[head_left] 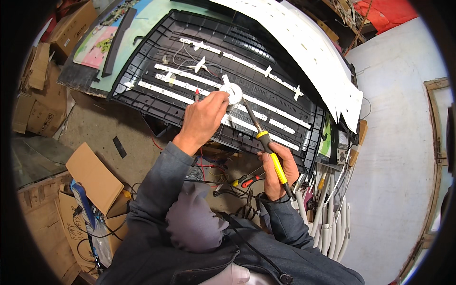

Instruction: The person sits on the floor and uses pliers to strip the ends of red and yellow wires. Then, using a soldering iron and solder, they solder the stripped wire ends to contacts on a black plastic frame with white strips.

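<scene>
My right hand (pixel 280 172) is closed around the yellow and black handle of a soldering iron (pixel 266 142). The iron slants up and left, its tip end at a round white spool-like thing (pixel 232 94). My left hand (pixel 203 117) is closed, its fingertips pinched at that round thing's edge; its exact kind is unclear. A red-tipped probe (pixel 197 94) shows beside the left fingers; whether they hold it I cannot tell. Beneath both lies a large black plastic television back panel (pixel 137 76) with several white LED strips (pixel 285 125) across it and thin wires at its upper left.
A large white sheet (pixel 304 47) leans over the panel's far right. Cardboard boxes (pixel 95 178) stand at the left. On the floor below the panel are a red-handled tool (pixel 251 181) and loose cables. White tubes (pixel 327 228) and a meter (pixel 342 142) are at the right.
</scene>
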A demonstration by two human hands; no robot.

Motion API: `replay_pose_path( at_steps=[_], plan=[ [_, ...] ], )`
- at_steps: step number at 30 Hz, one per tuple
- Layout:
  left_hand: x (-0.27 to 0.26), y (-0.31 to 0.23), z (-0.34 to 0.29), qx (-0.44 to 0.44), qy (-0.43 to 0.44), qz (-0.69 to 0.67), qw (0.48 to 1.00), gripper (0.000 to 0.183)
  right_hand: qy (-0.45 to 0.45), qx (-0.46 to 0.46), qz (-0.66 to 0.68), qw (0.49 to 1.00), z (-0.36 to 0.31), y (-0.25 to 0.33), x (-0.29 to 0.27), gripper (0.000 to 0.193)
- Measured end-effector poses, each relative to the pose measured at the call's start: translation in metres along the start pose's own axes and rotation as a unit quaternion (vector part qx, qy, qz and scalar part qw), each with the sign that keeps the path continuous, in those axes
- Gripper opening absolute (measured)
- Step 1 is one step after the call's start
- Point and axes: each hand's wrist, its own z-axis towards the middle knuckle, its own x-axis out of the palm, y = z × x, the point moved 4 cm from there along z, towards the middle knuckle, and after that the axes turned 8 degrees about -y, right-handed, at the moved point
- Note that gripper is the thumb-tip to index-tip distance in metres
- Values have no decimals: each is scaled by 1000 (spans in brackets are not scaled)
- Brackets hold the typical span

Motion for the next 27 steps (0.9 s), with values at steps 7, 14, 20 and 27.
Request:
replay_pose_path(
  at_steps=[7,14,20,27],
  plan=[
    [-1,-5,1,47,-17,19,999,15,4,-6,-5,1000,1,0,0,28],
    [3,-2,0,39,-18,19,999,17,9,1,-3,1000,0,0,1,28],
    [7,0,5,67,-10,59,996,16,5,8,-5,1000,-1,0,1,28],
    [12,-4,3,93,-78,53,991,15,20,38,-5,999,-3,0,0,27]
  ],
)
